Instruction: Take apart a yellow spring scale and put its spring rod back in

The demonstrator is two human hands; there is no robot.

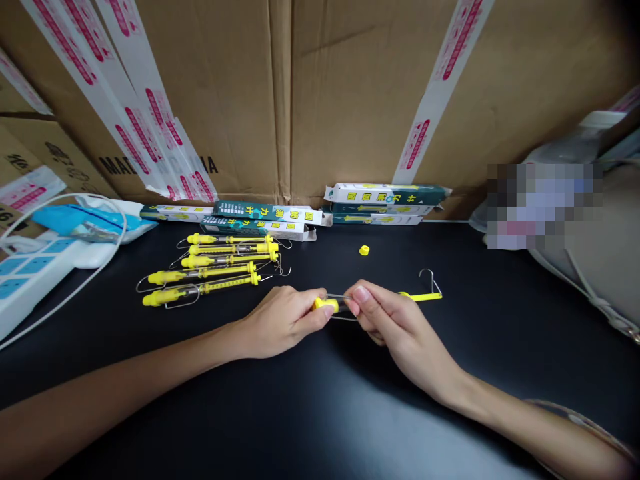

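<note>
Between my two hands is a yellow spring scale (327,305), held above the black table. My left hand (283,322) is closed around its yellow end. With thumb and fingertips, my right hand (385,317) pinches the thin wire loop (339,297) beside the tube. Part of the scale's body is hidden by my right fingers. Past that hand stick out a flat yellow strip (427,297) and a bent metal hook (429,280). A small yellow cap (365,251) lies loose on the table beyond my hands.
Several yellow spring scales (220,287) lie side by side at left. Green-and-white boxes (385,195) are stacked against a large cardboard carton (340,87). A white power strip (37,273) with a cable is far left; a clear bottle (570,143) and a beige bag (595,267) are right.
</note>
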